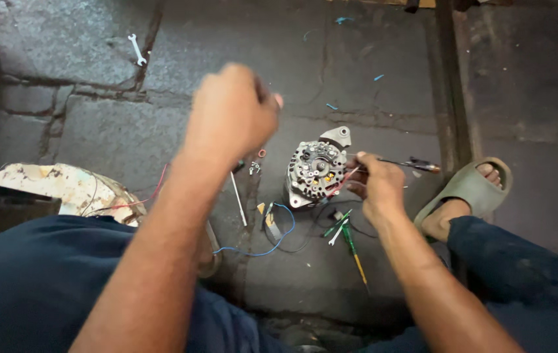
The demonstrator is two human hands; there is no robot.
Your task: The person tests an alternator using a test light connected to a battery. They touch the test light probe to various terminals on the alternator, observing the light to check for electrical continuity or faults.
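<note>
Grey cracked floor [370, 274] lies under us as we sit. Our left hand [233, 114] is up in the air, curled in a fist, and we cannot tell if anything is inside. Our right hand [377, 186] pinches red wires [344, 180] and a thin tool [409, 163] beside the round metal motor part [315, 171] in the middle of the floor. A blue wire [279, 238] lies just in front, and a small wrench [137, 50] rests far off near the back edge.

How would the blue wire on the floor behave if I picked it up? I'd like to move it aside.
The blue wire lies in loose curves on the concrete floor, so it is probably floppy and would dangle. It looks thin, so likely light. One end runs near the alternator, so it might snag or tug.
</note>
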